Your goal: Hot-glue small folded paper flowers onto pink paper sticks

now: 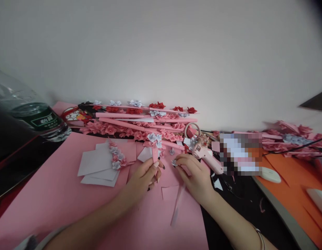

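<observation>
My left hand [147,173] is closed round a pink paper stick [155,154], held upright, with pale blue-white paper flowers [154,138] at its top. My right hand [193,172] pinches a small pale blue paper flower [174,162] between thumb and fingers, just right of the stick. Another small bluish flower [171,151] lies a little beyond it. Below my hands, a pink paper square [169,193] and a narrow translucent strip [176,208] rest on a large pink sheet [80,215].
White paper sheets [94,161] and a curved flower spray [116,156] lie left. Flowered pink sticks [121,123] are piled along the wall. A pink glue gun [209,160], tape roll [188,130] and white mouse [270,174] are right; a water bottle [38,114] stands at far left.
</observation>
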`<move>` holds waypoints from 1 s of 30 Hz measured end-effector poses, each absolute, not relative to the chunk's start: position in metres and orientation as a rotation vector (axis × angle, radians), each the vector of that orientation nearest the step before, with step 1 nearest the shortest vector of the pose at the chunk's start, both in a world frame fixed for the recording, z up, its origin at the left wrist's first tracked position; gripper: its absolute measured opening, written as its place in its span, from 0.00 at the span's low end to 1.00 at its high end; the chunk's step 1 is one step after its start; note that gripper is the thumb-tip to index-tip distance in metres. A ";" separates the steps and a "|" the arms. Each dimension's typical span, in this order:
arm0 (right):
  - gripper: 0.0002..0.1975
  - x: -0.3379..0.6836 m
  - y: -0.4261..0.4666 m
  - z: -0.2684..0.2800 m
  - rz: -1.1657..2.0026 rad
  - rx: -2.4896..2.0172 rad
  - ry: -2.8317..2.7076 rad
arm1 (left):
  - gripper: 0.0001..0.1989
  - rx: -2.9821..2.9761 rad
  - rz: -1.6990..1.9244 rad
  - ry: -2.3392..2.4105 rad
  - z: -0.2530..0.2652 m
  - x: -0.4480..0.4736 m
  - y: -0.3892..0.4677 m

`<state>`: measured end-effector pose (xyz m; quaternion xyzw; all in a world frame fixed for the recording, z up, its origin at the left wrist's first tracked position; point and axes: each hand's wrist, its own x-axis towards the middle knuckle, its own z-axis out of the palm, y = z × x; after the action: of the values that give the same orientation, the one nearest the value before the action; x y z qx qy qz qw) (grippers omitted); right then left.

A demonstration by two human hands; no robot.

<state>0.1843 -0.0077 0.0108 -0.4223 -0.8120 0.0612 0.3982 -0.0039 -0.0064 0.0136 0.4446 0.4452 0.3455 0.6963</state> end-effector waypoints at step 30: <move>0.11 0.171 -0.022 0.019 0.385 -0.992 -1.920 | 0.16 1.130 0.687 0.942 0.009 -0.003 -0.009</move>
<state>0.1707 -0.0219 0.0189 -0.4023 -0.7786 0.1559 0.4556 -0.0029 -0.0091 0.0086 0.5051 0.4209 0.3068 0.6882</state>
